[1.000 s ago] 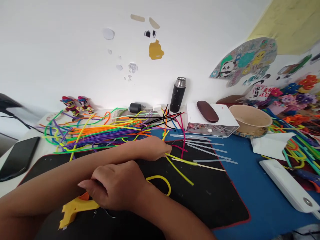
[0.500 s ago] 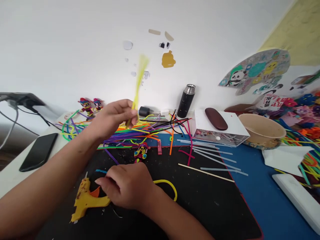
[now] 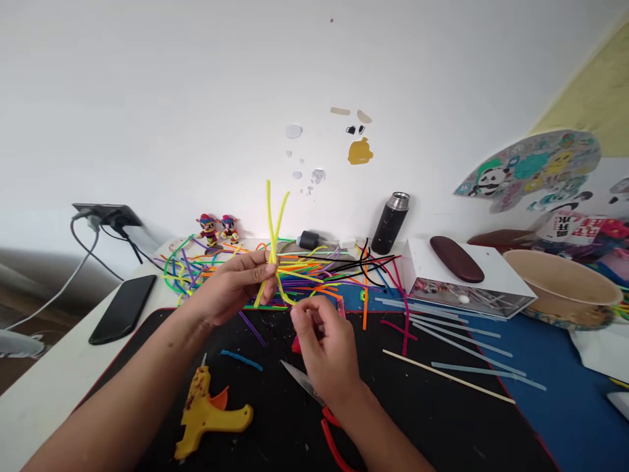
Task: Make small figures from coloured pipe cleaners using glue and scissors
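Above the black mat [image 3: 407,426] on the table [image 3: 73,360], the left hand [image 3: 230,285] holds the yellow stems [image 3: 273,246] between its thumb and fingers, which are closed on them. The stems cross each other near this grip, and two ends point upward, apart, before the white wall [image 3: 196,118]. Lower, the right hand [image 3: 334,347] has its thumb and forefinger brought together on a bent lower end of the stems; its other fingers are curled. Under this hand lie scissors [image 3: 301,380] with red handles, partly covered by it. Near the left forearm, a yellow glue gun [image 3: 206,416] lies on the mat, and just beside it a blue twisted piece [image 3: 242,360]. Behind the hands spreads a pile of coloured stems [image 3: 304,269].
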The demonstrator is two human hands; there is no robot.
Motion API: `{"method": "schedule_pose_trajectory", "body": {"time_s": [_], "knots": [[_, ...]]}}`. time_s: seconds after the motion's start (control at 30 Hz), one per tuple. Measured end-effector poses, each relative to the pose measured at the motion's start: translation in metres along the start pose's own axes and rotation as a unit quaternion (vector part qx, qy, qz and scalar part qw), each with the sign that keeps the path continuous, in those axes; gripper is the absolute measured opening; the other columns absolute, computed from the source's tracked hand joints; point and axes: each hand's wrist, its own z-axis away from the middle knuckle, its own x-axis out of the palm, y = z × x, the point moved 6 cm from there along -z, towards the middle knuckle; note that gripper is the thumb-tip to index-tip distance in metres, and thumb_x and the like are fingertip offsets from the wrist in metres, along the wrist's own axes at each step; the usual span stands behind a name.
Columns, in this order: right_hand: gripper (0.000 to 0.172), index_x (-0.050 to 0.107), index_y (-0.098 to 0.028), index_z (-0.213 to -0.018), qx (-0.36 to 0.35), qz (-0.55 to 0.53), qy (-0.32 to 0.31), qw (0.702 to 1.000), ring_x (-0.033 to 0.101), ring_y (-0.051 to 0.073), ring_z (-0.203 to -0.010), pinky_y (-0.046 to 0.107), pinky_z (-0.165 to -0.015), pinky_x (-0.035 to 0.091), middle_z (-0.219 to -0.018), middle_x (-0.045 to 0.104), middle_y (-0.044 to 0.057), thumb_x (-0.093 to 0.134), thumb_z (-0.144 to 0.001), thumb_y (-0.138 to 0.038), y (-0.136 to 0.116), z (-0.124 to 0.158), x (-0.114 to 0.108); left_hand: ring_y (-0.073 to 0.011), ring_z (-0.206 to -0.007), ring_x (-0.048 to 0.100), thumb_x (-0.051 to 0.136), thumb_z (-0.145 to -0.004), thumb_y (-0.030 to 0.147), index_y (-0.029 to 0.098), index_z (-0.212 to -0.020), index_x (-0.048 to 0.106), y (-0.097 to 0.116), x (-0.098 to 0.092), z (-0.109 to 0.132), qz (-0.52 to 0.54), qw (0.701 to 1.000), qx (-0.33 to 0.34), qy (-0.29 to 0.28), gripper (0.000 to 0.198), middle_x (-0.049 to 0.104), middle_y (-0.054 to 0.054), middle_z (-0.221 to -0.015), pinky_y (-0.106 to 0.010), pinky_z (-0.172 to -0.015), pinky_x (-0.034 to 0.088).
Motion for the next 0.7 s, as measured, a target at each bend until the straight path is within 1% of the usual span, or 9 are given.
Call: {"method": "schedule_pose_trajectory", "body": {"time_s": [0.13, 0.23, 0.3, 0.37, 0.43, 0.5, 0.57, 0.63, 0.7], "knots": [[0.036, 0.066, -0.020, -0.121, -0.005, 0.049, 0.009, 0.999, 0.052, 0.014, -0.057, 0.024, -0.054, 0.040, -0.066, 0.051, -0.004, 0.059, -0.103, -0.050, 0.006, -0.002, -0.001, -0.0117, -0.050, 0.054, 0.082, -0.086, 0.039, 0.016, -0.084, 0.069, -0.006, 0.004, 0.005, 0.022, 0.999, -0.018, -0.019, 0.027, 0.065, -0.001, -0.056, -0.021, -0.051, 0.043], [0.040, 0.064, -0.020, -0.130, -0.005, 0.080, -0.026, 0.996, 0.055, 0.014, -0.057, 0.025, -0.056, 0.041, -0.066, 0.055, -0.004, 0.060, -0.102, -0.049, 0.005, 0.001, 0.007, -0.0123, -0.051, 0.056, 0.083, -0.086, 0.038, 0.015, -0.085, 0.069, -0.008, 0.011, 0.009, 0.023, 0.999, -0.021, -0.035, 0.026, 0.066, -0.001, -0.058, -0.022, -0.051, 0.044], [0.033, 0.069, -0.021, -0.121, -0.012, 0.103, -0.058, 0.993, 0.056, 0.014, -0.056, 0.026, -0.056, 0.039, -0.066, 0.059, -0.003, 0.060, -0.102, -0.047, 0.003, 0.004, 0.013, -0.0128, -0.052, 0.057, 0.081, -0.088, 0.038, 0.016, -0.085, 0.069, -0.009, 0.015, 0.011, 0.017, 0.999, -0.026, -0.043, 0.026, 0.067, -0.002, -0.059, -0.023, -0.053, 0.045], [0.027, 0.072, -0.021, -0.103, -0.023, 0.117, -0.081, 0.990, 0.056, 0.014, -0.057, 0.027, -0.058, 0.038, -0.067, 0.062, -0.001, 0.058, -0.103, -0.045, 0.000, 0.006, 0.018, -0.0137, -0.052, 0.058, 0.080, -0.088, 0.039, 0.016, -0.088, 0.069, -0.010, 0.018, 0.012, 0.004, 0.998, -0.032, -0.054, 0.025, 0.067, -0.001, -0.059, -0.024, -0.054, 0.047], [0.031, 0.070, -0.021, -0.088, -0.019, 0.112, -0.092, 0.989, 0.055, 0.014, -0.057, 0.027, -0.057, 0.036, -0.066, 0.063, 0.000, 0.055, -0.104, -0.043, 0.001, 0.006, 0.021, -0.0129, -0.051, 0.058, 0.081, -0.087, 0.039, 0.015, -0.089, 0.070, -0.008, 0.016, 0.012, -0.026, 0.998, -0.023, -0.055, 0.026, 0.068, -0.002, -0.061, -0.025, -0.054, 0.047], [0.034, 0.068, -0.022, -0.082, 0.014, 0.080, -0.093, 0.992, 0.052, 0.014, -0.055, 0.027, -0.056, 0.035, -0.062, 0.059, -0.001, 0.056, -0.103, -0.045, 0.005, 0.006, 0.020, -0.0130, -0.053, 0.059, 0.081, -0.087, 0.037, 0.015, -0.083, 0.069, 0.001, 0.004, 0.009, -0.067, 0.997, 0.014, -0.020, 0.025, 0.071, -0.004, -0.066, -0.024, -0.053, 0.046], [0.036, 0.068, -0.022, -0.081, 0.068, 0.013, -0.112, 0.991, 0.050, 0.014, -0.051, 0.027, -0.053, 0.035, -0.057, 0.054, -0.003, 0.057, -0.102, -0.049, 0.010, 0.007, 0.023, -0.0128, -0.054, 0.060, 0.080, -0.088, 0.031, 0.015, -0.086, 0.071, 0.017, -0.017, 0.009, -0.094, 0.990, 0.084, 0.066, 0.018, 0.071, -0.004, -0.068, -0.024, -0.053, 0.047], [0.039, 0.069, -0.022, -0.083, 0.122, -0.057, -0.149, 0.980, 0.046, 0.013, -0.045, 0.026, -0.049, 0.034, -0.051, 0.048, -0.006, 0.058, -0.101, -0.054, 0.014, 0.010, 0.030, -0.0123, -0.055, 0.059, 0.077, -0.090, 0.028, 0.016, -0.090, 0.073, 0.031, -0.038, 0.012, -0.077, 0.976, 0.145, 0.144, 0.012, 0.070, -0.003, -0.069, -0.024, -0.053, 0.046], [0.041, 0.069, -0.021, -0.083, 0.159, -0.099, -0.186, 0.965, 0.042, 0.011, -0.040, 0.025, -0.045, 0.032, -0.046, 0.042, -0.008, 0.059, -0.100, -0.057, 0.014, 0.015, 0.038, -0.0114, -0.054, 0.056, 0.072, -0.093, 0.028, 0.017, -0.086, 0.071, 0.041, -0.049, 0.016, -0.066, 0.967, 0.179, 0.167, 0.014, 0.068, -0.002, -0.069, -0.024, -0.053, 0.045]]}}
